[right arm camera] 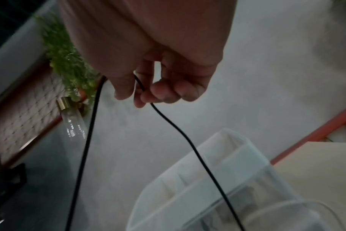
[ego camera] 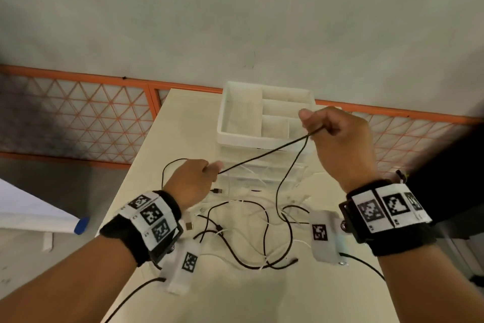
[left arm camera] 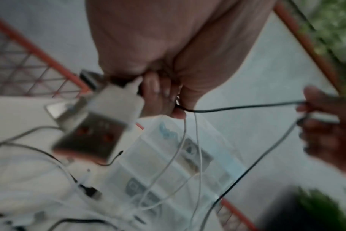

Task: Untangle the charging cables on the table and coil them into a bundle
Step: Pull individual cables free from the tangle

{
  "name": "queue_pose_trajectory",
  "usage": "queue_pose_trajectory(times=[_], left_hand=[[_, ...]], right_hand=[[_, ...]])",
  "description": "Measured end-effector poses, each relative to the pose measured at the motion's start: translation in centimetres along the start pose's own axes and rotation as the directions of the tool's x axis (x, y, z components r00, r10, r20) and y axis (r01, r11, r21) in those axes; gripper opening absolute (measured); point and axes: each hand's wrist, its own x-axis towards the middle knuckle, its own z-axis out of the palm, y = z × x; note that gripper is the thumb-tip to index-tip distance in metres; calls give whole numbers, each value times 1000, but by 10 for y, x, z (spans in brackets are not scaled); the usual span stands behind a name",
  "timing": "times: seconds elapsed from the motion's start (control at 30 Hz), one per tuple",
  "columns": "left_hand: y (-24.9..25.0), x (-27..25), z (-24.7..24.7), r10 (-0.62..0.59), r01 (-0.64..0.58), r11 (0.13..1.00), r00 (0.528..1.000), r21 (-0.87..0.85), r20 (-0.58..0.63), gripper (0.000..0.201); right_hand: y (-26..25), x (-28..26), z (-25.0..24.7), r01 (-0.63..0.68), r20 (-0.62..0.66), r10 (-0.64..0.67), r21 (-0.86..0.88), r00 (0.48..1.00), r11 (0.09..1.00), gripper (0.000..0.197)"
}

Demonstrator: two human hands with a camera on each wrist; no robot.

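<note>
Stretching black cable point(ego camera: 264, 154) before white organizer point(ego camera: 264, 113), tangled cables point(ego camera: 251, 233) below

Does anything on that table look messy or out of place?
Yes: black and white charging cables lie crossed in a tangle on the table. One black cable is stretched between the left hand and right hand.

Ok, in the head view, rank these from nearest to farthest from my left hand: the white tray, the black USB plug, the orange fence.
1. Black USB plug, on the table just right of the left hand.
2. White tray, farther back and right.
3. Orange fence, behind the table.
</note>
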Motion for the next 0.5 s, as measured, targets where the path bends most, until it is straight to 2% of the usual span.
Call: queue_pose_trajectory(times=[0.03,0.1,0.13,0.2,0.23,0.27,0.3,0.37,0.43,0.5], left_hand=[[3,0,-3,-7,5,998,1000,-57,-30,51],[8,-1,-15,-7,-8,990,994,-138,-111,55],[8,-2,-23,-4,-22,987,987,-160,-161,55],[7,-1,-38,-26,-36,972,965,-231,-260,52],[5,-1,-44,-45,-39,962,953,-269,-299,50],[4,-1,-47,-53,-43,956,947,-289,-318,49],[3,-1,-48,-52,-44,957,946,-287,-319,49],[1,0,-41,-51,-5,975,968,-224,-247,47],[-4,1,-25,-103,86,978,991,-188,-86,37],[-12,4,-10,-152,162,969,986,-186,67,36]], right_hand=[[8,0,-1,-47,-1,47,-38,999,998,35],[48,-6,-1,-217,81,247,-267,966,939,36],[73,-12,-1,-274,139,356,-409,924,870,38],[119,-27,-1,-358,189,561,-600,806,716,41],[134,-33,-1,-398,182,622,-625,762,672,41],[142,-36,-1,-442,168,652,-610,739,658,41],[141,-36,-1,-478,154,654,-563,740,674,40],[126,-27,-4,-503,114,566,-340,817,795,31],[92,-13,-12,-407,45,412,-87,910,909,25],[55,-1,-20,-229,-74,236,94,969,969,29]])
